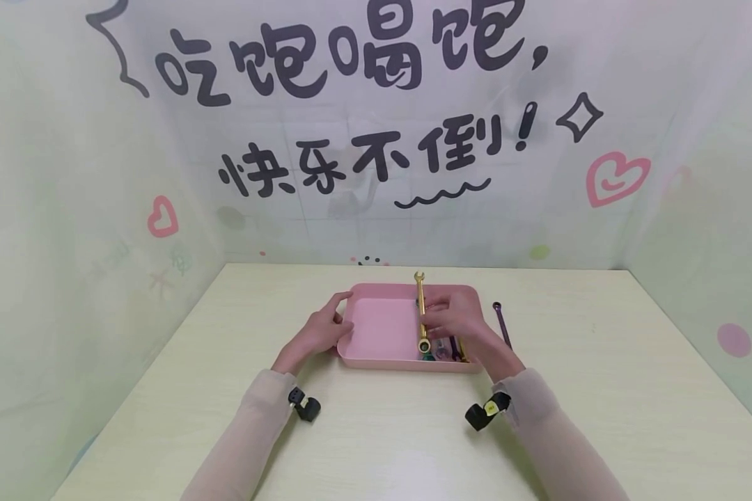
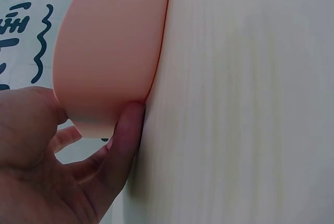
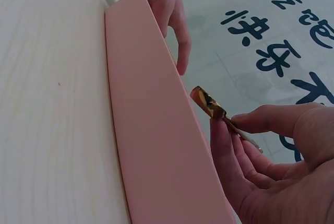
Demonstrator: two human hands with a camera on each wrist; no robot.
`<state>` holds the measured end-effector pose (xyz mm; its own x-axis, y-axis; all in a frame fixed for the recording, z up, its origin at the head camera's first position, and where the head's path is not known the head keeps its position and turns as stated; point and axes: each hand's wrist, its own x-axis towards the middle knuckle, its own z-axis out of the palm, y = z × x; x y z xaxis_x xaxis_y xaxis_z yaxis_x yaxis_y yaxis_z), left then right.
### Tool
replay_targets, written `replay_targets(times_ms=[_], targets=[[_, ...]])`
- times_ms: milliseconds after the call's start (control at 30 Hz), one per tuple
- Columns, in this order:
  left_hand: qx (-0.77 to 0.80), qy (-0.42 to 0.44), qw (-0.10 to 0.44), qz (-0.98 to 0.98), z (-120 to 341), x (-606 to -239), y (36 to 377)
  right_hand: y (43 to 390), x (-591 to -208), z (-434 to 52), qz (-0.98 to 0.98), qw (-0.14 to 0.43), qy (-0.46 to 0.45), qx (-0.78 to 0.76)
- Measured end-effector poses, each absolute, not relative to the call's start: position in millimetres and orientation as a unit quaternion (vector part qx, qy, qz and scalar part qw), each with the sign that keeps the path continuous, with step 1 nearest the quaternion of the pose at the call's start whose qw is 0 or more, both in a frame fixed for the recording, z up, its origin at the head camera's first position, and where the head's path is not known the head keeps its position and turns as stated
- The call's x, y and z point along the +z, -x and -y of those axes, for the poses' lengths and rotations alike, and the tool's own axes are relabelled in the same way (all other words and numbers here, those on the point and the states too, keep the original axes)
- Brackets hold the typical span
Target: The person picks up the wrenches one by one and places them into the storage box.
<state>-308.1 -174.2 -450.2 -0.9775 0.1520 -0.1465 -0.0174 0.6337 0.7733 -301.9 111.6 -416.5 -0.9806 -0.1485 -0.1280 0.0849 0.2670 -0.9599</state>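
Observation:
A shallow pink tray (image 1: 381, 327) sits on the table, its left end bare inside. My left hand (image 1: 318, 330) grips that end, with the thumb and fingers about the wall, as the left wrist view shows. My right hand (image 1: 459, 321) pinches a gold combination wrench (image 1: 422, 309) between thumb and fingers, over the tray. The wrench's open end points away and its ring end toward me; in the right wrist view its ring end is above the tray's rim. Several coloured wrenches (image 1: 455, 349) lie in the tray's right part, partly hidden under my right hand.
A dark purple wrench (image 1: 502, 324) lies on the table (image 1: 601, 390) just right of the tray, partly covered by my right forearm. A printed cloth (image 1: 351, 229) with writing hangs behind the table's far edge and along both sides.

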Motion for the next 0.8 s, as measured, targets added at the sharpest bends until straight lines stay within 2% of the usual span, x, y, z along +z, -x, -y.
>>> replay_targets(times_ms=[267, 800], targets=[[0.427, -0.038, 0.099, -0.898, 173.7, -449.8, 307.9, 294.8, -422.7, -99.8, -0.816, 0.134, 0.016, -0.561], [0.426, -0.027, 0.103, -0.898, 172.6, -448.9, 306.4, 296.9, -439.8, -93.3, -0.825, 0.118, 0.020, -0.552]])
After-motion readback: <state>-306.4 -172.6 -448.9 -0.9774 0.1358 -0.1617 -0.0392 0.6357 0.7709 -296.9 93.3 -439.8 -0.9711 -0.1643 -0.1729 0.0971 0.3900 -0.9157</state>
